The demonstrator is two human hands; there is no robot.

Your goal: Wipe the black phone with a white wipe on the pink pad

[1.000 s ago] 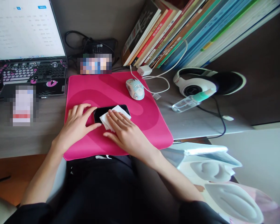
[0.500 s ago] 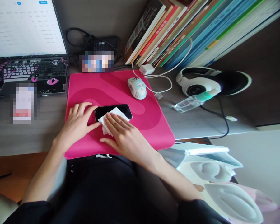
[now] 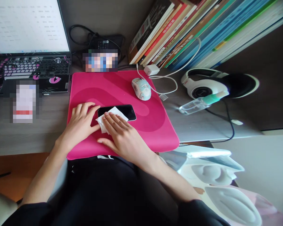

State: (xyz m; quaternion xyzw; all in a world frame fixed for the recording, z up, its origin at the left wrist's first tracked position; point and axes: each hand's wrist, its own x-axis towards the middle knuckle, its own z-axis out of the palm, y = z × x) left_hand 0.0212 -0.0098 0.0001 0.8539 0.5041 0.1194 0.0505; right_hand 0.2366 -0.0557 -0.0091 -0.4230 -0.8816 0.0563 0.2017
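Note:
A black-screened smartphone (image 3: 128, 112) lies flat on the pink desk mat (image 3: 153, 138). My left hand (image 3: 81, 124) is at the phone's left end, with its index finger and thumb on either side of that end, bracing it. Under the flat, outstretched fingers of my right hand (image 3: 122, 135) is a folded white tissue (image 3: 115, 112), pressed onto the phone's screen. The tissue covers the lower left part of the screen and hangs over the near edge. My right thumb sticks out to the left above the mat.
A patterned mouse (image 3: 141, 89) sits at the mat's upper right, beside a white charger (image 3: 151, 70) and its cable. Further right are a clear spray bottle (image 3: 194, 105) and headphones (image 3: 202, 86). Books (image 3: 169, 34) stand behind; a laptop (image 3: 33, 72) is at left.
My right hand has slid the tissue slightly left across the phone, showing more of the screen's right end. My left hand stays at the phone's left end. The view has shifted slightly.

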